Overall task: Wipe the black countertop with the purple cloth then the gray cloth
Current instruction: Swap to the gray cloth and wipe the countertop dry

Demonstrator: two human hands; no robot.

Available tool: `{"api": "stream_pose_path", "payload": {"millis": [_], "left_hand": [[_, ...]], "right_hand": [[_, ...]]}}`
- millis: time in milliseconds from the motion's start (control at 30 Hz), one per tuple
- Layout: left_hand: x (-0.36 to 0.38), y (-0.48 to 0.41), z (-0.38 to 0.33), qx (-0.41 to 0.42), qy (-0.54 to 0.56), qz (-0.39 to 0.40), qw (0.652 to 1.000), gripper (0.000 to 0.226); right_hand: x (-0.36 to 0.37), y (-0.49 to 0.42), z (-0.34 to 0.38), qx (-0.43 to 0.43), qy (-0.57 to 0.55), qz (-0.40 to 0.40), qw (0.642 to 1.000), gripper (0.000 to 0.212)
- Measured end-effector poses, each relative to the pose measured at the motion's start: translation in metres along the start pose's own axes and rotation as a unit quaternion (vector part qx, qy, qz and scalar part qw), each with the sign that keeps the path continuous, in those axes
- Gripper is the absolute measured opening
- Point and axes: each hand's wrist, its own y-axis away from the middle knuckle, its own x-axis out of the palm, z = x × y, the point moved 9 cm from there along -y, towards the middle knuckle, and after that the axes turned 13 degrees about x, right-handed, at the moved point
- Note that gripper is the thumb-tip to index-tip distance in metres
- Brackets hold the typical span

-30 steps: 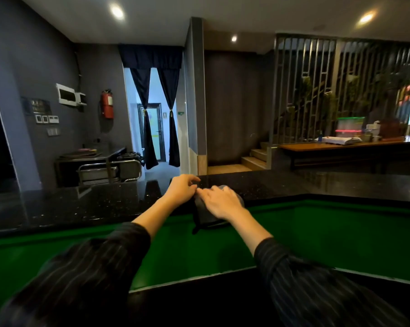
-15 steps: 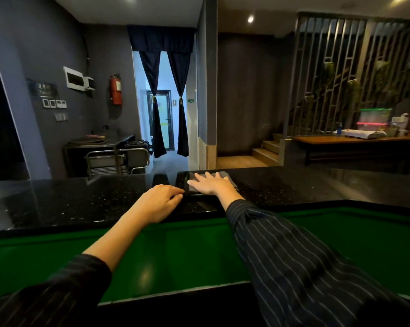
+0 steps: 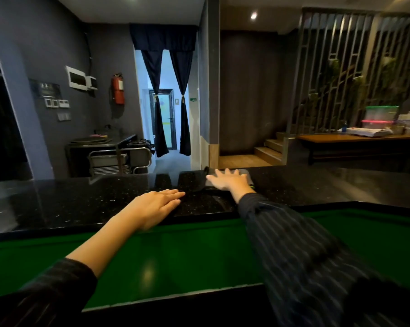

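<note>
Fingers (image 3: 227, 173) of the right hand (image 3: 224, 182) are straight and spread, pressing flat on the gray cloth (image 3: 244, 173), which lies at the far edge of the black surface (image 3: 81, 204), toward 12 o'clock. The palm faces down, and the striped sleeve (image 3: 293, 244) runs back toward 5 o'clock. At 7 o'clock from it, fingers (image 3: 173, 194) of the left hand (image 3: 152, 206) lie straight and close together on the bare surface, palm down, the forearm stretched back toward 7 o'clock
</note>
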Motion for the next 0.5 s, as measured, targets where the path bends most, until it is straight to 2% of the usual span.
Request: {"api": "stream_pose_path", "payload": {"millis": [133, 233, 333, 433, 500], "left_hand": [[-0.003, 0.0, 0.002, -0.016, 0.008, -0.009, 1.0, 0.047], [-0.003, 0.004, 0.004, -0.039, 0.034, -0.004, 0.999, 0.063], [-0.001, 0.007, 0.005, -0.039, 0.035, -0.004, 0.999, 0.051], [-0.002, 0.006, 0.003, -0.028, 0.03, -0.011, 0.999, 0.043], [-0.001, 0.006, 0.003, -0.028, 0.027, -0.008, 0.999, 0.044]], "right_hand": [[0.008, 0.03, 0.041, -0.064, -0.001, 0.018, 0.998, 0.074], [0.016, 0.063, 0.048, -0.146, 0.018, 0.041, 0.988, 0.07], [0.011, 0.095, 0.024, -0.221, 0.036, 0.014, 0.974, 0.068], [0.005, 0.11, -0.015, -0.199, 0.022, -0.066, 0.977, 0.056], [0.01, 0.101, -0.019, -0.197, 0.056, -0.06, 0.977, 0.054]]}}
